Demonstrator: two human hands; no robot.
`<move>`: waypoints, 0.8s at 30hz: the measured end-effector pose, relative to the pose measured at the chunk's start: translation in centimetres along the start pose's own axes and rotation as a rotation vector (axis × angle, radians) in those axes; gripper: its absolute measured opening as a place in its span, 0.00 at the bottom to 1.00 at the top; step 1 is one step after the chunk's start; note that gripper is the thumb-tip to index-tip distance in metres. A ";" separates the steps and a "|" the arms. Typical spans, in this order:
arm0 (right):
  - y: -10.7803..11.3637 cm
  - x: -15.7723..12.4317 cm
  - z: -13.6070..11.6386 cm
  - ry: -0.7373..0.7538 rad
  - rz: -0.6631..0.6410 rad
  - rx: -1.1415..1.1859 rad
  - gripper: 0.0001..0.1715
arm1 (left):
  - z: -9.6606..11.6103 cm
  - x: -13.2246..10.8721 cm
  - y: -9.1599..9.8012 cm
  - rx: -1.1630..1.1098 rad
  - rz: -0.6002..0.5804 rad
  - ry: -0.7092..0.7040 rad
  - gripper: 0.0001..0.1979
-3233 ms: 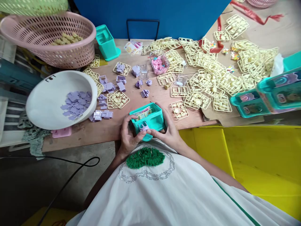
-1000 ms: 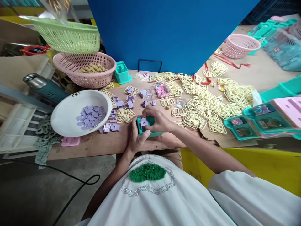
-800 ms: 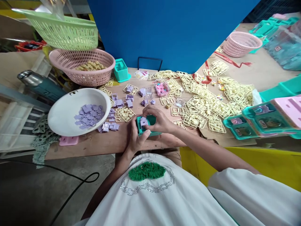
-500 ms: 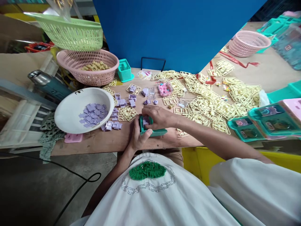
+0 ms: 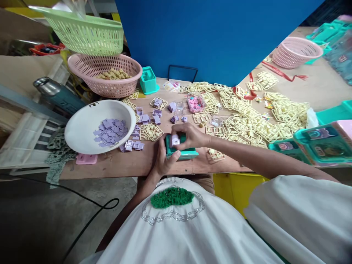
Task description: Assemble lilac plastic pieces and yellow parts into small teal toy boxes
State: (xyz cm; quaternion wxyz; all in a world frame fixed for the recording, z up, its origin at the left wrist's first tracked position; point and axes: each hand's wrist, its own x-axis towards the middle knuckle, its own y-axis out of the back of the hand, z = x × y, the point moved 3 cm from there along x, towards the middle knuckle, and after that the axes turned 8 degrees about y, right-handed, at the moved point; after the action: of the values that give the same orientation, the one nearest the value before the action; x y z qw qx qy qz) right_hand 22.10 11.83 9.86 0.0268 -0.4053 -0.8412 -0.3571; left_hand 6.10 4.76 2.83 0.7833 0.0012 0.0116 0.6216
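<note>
My left hand (image 5: 164, 158) is wrapped round the near left end of a green plastic box (image 5: 184, 154) on the table's front part, its thumb along the near side. My right hand (image 5: 191, 136) pinches a small lilac plastic piece (image 5: 175, 140) at the box's open left end. A round mark shows on the top of that piece. Left of the hands lie several lilac parts (image 5: 137, 146) and a cream sprue frame (image 5: 150, 132). A white bowl (image 5: 72, 128) holds flat lilac pieces (image 5: 111, 131).
Cream sprue frames (image 5: 247, 119) are heaped to the right. A clear tub of pink bits (image 5: 195, 103) stands behind my hands. Pink (image 5: 106, 86) and green baskets (image 5: 82, 35) are stacked at left, near a flask (image 5: 59, 95). Teal boxes (image 5: 324, 141) stand at right. A blue panel (image 5: 214, 40) rises behind.
My right hand has lifted the lilac piece up out of the green box's recess, so more of it shows. My left hand keeps its hold. The whole view has shifted slightly.
</note>
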 end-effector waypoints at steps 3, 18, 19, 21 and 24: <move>0.2 -0.4 0.0 0.024 0.068 -0.007 0.19 | 0.2 0.1 0.0 -0.021 -0.034 -0.015 0.37; -3.1 -6.3 -3.2 -0.223 0.821 0.262 0.27 | 4.4 2.6 3.4 0.238 0.049 -0.078 0.18; -4.0 -6.2 -3.6 -0.196 0.818 0.233 0.25 | 4.8 3.1 3.6 0.253 0.018 -0.063 0.18; -5.2 -6.0 -4.0 -0.152 0.781 0.141 0.21 | 5.1 4.0 4.0 0.268 -0.045 -0.027 0.19; -5.7 -5.8 -3.4 -0.153 0.767 0.006 0.17 | 4.8 4.6 4.5 0.210 -0.096 0.021 0.18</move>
State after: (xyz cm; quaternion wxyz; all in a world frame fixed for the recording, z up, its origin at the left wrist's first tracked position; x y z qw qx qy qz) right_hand 21.12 3.44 7.16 0.0968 -0.7157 -0.6290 -0.2875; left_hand 2.82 10.32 7.63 0.8074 0.0763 0.0848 0.5789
